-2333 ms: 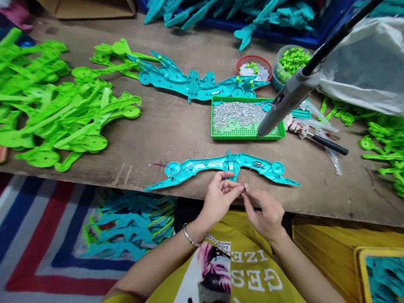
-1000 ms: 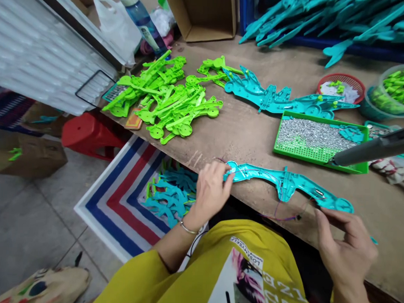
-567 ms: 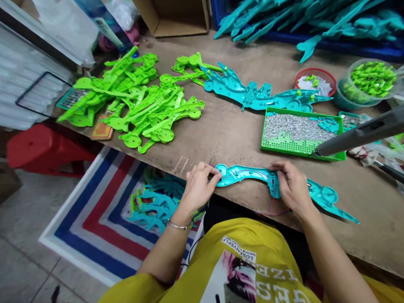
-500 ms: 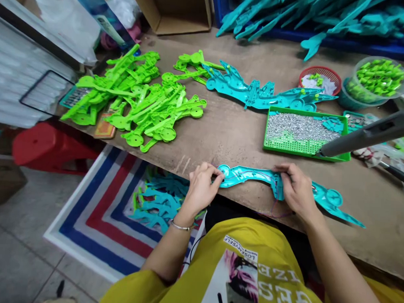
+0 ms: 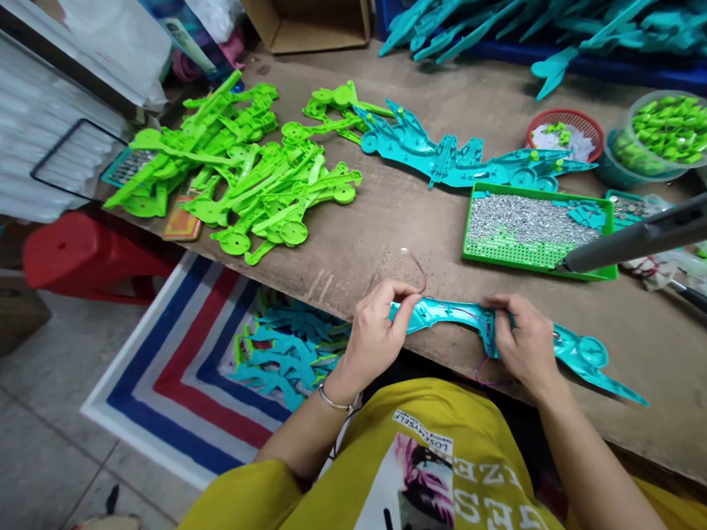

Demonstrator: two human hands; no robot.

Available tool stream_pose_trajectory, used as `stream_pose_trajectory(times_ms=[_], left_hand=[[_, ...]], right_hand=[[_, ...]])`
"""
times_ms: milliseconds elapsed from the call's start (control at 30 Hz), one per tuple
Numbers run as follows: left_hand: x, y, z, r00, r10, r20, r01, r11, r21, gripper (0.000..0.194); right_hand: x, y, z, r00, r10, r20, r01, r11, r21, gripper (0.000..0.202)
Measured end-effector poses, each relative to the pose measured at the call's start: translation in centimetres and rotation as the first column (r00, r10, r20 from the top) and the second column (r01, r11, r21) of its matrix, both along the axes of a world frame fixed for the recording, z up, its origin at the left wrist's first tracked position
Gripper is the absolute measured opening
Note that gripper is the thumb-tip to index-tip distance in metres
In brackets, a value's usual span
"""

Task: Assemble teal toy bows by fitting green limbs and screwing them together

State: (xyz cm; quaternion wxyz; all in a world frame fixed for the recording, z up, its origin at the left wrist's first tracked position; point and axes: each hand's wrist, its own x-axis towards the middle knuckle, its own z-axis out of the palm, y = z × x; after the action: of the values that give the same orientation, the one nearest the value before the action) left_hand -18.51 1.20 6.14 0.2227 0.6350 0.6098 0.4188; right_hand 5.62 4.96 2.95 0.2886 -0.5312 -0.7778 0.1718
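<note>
A long teal plastic half-shell (image 5: pixel 448 313) lies near the table's front edge, hollow side up. My left hand (image 5: pixel 380 332) is over its left part, thumb and forefinger pinched on a thin reddish-purple wire (image 5: pixel 421 273). The wire's free end curls up past the fingertips, and more of it runs along the inside of the shell. With fingers closed, my right hand (image 5: pixel 522 336) grips the shell near its middle block. A loop of wire hangs below that block at the table edge. The shell's left end is partly hidden behind my left hand.
Bright green plastic parts (image 5: pixel 269 192) are heaped on the left. Two teal shells (image 5: pixel 450 164) lie farther back. A green tray (image 5: pixel 467 242) of small metal pieces stands right, with a grey tool (image 5: pixel 650 229) reaching over it. Behind are a red basket (image 5: pixel 595 134) and a tub (image 5: pixel 676 137).
My left hand has moved right along the shell, from its round left end, and the wire's end now sticks up from the pinch. My right hand stays on the middle block.
</note>
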Motion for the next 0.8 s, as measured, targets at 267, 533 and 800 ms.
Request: stream_pose_trajectory(times_ms=[267,533,800], left_hand=[[2.2,1.9,3.7,0.980,-0.133,0.151,0.093,0.964,0.248,0.006],[4.1,2.9,6.0,0.926,-0.377,0.024,0.375,0.926,0.043,0.007],[6.0,3.4,9.4,0.859,-0.512,0.011,0.492,0.830,0.263,0.005]], right_hand=[[-0.2,1.2,-0.7,0.999,0.042,-0.008,-0.043,0.999,-0.008,0.028],[0.0,-0.8,6.2,0.906,0.235,-0.352,-0.047,0.883,0.467,0.038],[-0.6,-1.3,9.7,0.863,0.248,-0.439,-0.261,0.965,0.033,0.068]])
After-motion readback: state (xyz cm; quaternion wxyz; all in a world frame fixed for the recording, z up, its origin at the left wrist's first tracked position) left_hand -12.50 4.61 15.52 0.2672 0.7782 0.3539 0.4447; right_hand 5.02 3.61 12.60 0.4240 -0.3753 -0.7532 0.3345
